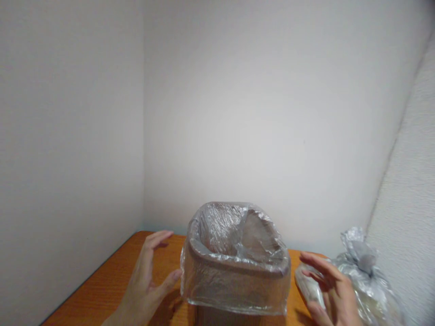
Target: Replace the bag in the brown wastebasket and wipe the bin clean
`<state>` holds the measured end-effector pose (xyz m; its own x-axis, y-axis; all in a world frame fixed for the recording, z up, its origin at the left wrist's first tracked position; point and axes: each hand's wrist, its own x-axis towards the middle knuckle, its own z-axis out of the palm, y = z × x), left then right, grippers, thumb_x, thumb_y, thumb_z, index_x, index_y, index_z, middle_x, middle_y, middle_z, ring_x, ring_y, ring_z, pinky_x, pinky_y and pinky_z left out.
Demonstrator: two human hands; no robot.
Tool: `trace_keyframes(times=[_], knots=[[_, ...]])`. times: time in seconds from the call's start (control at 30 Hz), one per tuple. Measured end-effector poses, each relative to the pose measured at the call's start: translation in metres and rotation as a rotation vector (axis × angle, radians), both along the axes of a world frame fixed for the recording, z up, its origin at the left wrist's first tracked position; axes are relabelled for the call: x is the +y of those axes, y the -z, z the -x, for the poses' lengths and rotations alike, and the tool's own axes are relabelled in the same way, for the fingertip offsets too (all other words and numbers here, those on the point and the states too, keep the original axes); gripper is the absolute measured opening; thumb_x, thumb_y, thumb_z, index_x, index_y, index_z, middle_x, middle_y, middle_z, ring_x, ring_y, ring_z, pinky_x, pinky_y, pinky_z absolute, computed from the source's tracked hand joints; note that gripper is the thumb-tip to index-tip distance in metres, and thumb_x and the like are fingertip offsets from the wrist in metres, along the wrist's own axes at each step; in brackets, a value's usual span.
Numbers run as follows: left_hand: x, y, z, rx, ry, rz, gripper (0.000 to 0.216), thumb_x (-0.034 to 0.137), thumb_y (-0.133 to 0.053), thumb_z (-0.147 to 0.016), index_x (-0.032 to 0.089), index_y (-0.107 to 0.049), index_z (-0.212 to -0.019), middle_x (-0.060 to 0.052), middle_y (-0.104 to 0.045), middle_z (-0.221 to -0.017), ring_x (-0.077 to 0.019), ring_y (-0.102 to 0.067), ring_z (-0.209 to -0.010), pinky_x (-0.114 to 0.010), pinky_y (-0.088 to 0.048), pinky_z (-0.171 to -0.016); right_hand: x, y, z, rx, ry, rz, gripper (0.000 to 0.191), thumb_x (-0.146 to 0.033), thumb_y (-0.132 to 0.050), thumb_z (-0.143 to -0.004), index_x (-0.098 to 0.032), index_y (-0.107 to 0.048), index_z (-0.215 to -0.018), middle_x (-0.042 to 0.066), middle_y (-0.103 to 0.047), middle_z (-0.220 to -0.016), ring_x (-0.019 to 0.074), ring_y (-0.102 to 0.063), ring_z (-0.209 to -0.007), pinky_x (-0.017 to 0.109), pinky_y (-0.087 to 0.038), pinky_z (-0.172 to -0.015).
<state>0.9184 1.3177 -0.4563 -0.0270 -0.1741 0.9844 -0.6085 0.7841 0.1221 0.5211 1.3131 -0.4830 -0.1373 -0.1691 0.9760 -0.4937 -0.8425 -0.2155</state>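
Note:
A small brown bin [234,265] stands on the wooden table [102,290], lined with a clear plastic bag folded over its rim. My left hand [147,276] hovers just left of the bin, fingers stretched out and apart, thumb near the liner. My right hand [329,290] is on the bin's right side, fingers spread, held in front of a tied, filled plastic bag [365,280]. Neither hand holds anything.
White walls close in behind and on the left [68,136]. A textured white surface [411,194] rises at the right, right behind the tied bag. The table's left edge runs diagonally toward the lower left.

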Motion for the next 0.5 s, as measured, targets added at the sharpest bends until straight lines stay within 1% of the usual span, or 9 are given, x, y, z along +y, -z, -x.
trace_keyframes(times=[0.03, 0.07, 0.1, 0.13, 0.2, 0.27, 0.37, 0.43, 0.5], knots=[[-0.002, -0.002, 0.008, 0.050, 0.084, -0.084, 0.078, 0.059, -0.062, -0.084, 0.026, -0.029, -0.146, -0.016, -0.038, -0.149, -0.0330, -0.041, -0.135, -0.053, -0.037, -0.111, -0.004, -0.001, -0.008, -0.001, -0.072, -0.054, 0.082, -0.068, -0.057, -0.081, -0.022, -0.031, -0.144, 0.020, -0.043, -0.146, 0.0361, -0.045, -0.133, 0.047, -0.046, -0.102], [-0.004, -0.003, 0.017, 0.071, 0.176, -0.160, 0.094, 0.068, -0.062, -0.078, 0.028, -0.018, -0.151, -0.017, -0.025, -0.157, -0.0354, -0.029, -0.143, -0.057, -0.027, -0.116, -0.009, 0.000, -0.017, 0.009, -0.127, -0.106, 0.095, -0.073, -0.056, -0.079, -0.020, -0.020, -0.150, 0.022, -0.032, -0.153, 0.0378, -0.036, -0.140, 0.050, -0.041, -0.108], [-0.008, -0.002, 0.026, 0.071, 0.276, -0.226, 0.106, 0.073, -0.062, -0.073, 0.029, -0.009, -0.153, -0.016, -0.015, -0.161, -0.0363, -0.019, -0.148, -0.058, -0.019, -0.119, -0.013, 0.003, -0.027, 0.018, -0.151, -0.160, 0.103, -0.075, -0.055, -0.078, -0.018, -0.012, -0.152, 0.023, -0.026, -0.156, 0.0381, -0.032, -0.143, 0.052, -0.036, -0.111], [-0.012, 0.001, 0.035, 0.063, 0.373, -0.286, 0.114, 0.075, -0.063, -0.069, 0.029, -0.002, -0.154, -0.016, -0.010, -0.163, -0.0361, -0.013, -0.149, -0.058, -0.014, -0.120, -0.018, 0.007, -0.037, 0.023, -0.149, -0.220, 0.105, -0.074, -0.055, -0.078, -0.018, -0.008, -0.153, 0.024, -0.024, -0.157, 0.0374, -0.030, -0.144, 0.053, -0.032, -0.114], [-0.022, 0.010, 0.046, 0.051, 0.540, -0.387, 0.122, 0.073, -0.067, -0.067, 0.029, 0.006, -0.154, -0.017, -0.008, -0.163, -0.0349, -0.014, -0.150, -0.055, -0.016, -0.121, -0.026, 0.018, -0.048, 0.033, -0.130, -0.352, 0.098, -0.069, -0.054, -0.083, -0.017, -0.008, -0.152, 0.024, -0.029, -0.155, 0.0346, -0.031, -0.144, 0.053, -0.029, -0.115], [-0.034, 0.021, 0.046, 0.028, 0.643, -0.451, 0.123, 0.071, -0.069, -0.067, 0.028, 0.006, -0.154, -0.018, -0.011, -0.163, -0.0352, -0.019, -0.149, -0.054, -0.020, -0.120, -0.034, 0.030, -0.046, 0.082, -0.151, -0.448, 0.089, -0.067, -0.052, -0.085, -0.017, -0.018, -0.150, 0.023, -0.040, -0.150, 0.0332, -0.036, -0.142, 0.052, -0.030, -0.115], [-0.053, 0.030, 0.029, 0.002, 0.666, -0.474, 0.120, 0.074, -0.070, -0.063, 0.027, -0.008, -0.155, -0.017, -0.013, -0.163, -0.0356, -0.014, -0.150, -0.053, -0.015, -0.122, -0.043, 0.040, -0.024, 0.179, -0.262, -0.499, 0.085, -0.072, -0.056, -0.080, -0.019, -0.036, -0.144, 0.022, -0.047, -0.147, 0.0339, -0.039, -0.140, 0.051, -0.031, -0.115], [-0.065, 0.023, 0.017, 0.129, 0.719, -0.499, 0.114, 0.084, -0.058, -0.065, 0.025, -0.015, -0.153, -0.018, -0.015, -0.163, -0.0363, -0.015, -0.150, -0.052, -0.014, -0.122, -0.047, 0.035, -0.009, 0.130, -0.362, -0.521, 0.079, -0.075, -0.051, -0.080, -0.023, -0.044, -0.139, 0.020, -0.047, -0.147, 0.0338, -0.042, -0.138, 0.050, -0.033, -0.113], [-0.073, 0.003, 0.008, 0.296, 0.798, -0.597, 0.107, 0.089, -0.043, -0.069, 0.023, -0.019, -0.151, -0.021, -0.019, -0.161, -0.0379, -0.022, -0.147, -0.053, -0.019, -0.120, -0.049, 0.020, 0.002, 0.021, -0.455, -0.561, 0.071, -0.075, -0.038, -0.086, -0.027, -0.046, -0.137, 0.017, -0.049, -0.147, 0.0313, -0.047, -0.135, 0.047, -0.037, -0.111]])
